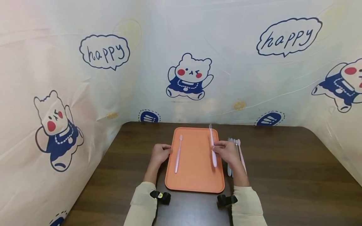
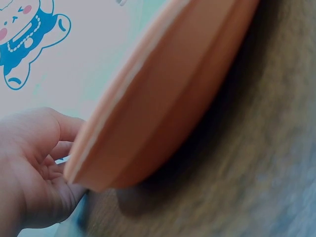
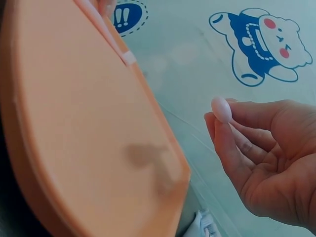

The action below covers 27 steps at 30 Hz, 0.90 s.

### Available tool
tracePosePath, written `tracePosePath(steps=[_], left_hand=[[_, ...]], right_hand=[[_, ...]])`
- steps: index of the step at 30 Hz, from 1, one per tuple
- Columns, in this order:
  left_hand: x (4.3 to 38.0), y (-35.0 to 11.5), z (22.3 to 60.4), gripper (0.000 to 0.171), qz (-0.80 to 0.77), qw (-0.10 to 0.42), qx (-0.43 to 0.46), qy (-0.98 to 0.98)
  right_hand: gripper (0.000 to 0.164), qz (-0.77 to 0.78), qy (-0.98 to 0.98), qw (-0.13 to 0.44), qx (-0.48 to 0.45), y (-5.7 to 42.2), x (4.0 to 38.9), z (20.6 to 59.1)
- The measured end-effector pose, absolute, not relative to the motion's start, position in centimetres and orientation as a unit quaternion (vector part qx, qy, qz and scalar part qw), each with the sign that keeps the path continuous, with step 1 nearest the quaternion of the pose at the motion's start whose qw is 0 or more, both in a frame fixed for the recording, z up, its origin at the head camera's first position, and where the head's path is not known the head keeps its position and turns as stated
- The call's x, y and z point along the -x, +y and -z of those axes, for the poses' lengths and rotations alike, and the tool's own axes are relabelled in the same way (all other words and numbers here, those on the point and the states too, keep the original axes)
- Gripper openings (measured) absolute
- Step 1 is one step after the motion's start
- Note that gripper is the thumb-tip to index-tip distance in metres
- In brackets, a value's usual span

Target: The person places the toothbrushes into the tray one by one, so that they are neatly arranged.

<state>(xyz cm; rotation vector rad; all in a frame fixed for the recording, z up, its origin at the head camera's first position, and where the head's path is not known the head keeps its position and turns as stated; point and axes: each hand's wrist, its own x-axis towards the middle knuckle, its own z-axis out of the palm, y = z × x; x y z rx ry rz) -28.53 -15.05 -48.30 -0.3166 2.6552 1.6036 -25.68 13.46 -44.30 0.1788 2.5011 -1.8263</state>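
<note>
Over the tray gripped at the edge by the left hand, right hand pinches a brush; likely mid-placement, next move calls for lowering and release.

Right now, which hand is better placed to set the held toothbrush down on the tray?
Right, I'd say: the right hand already pinches the toothbrush over the orange tray. The left hand holds the tray's far-side left edge.
</note>
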Motion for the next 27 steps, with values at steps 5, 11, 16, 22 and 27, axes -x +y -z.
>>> tracePosePath(steps=[5,11,16,22,27], left_hand=[[28.5,-15.0,48.3,0.022,-0.518,0.009,0.105,0.849],[28.5,-14.9,48.2,0.022,-0.518,0.01,0.111,0.848],[28.5,-14.9,48.1,0.021,-0.513,0.011,0.119,0.85],[28.5,-14.9,48.0,0.02,-0.497,0.002,0.117,0.86],[28.4,-14.9,47.9,0.02,-0.49,0.004,0.118,0.864]], right_hand=[[0.032,0.593,0.803,0.012,-0.06,12.8,25.7,44.3],[0.031,0.591,0.804,0.011,-0.066,12.3,25.8,44.3],[0.03,0.581,0.811,0.009,-0.066,11.9,25.8,44.4],[0.027,0.577,0.815,0.003,-0.053,11.5,25.8,44.6],[0.027,0.579,0.813,0.008,-0.059,11.3,25.9,44.7]])
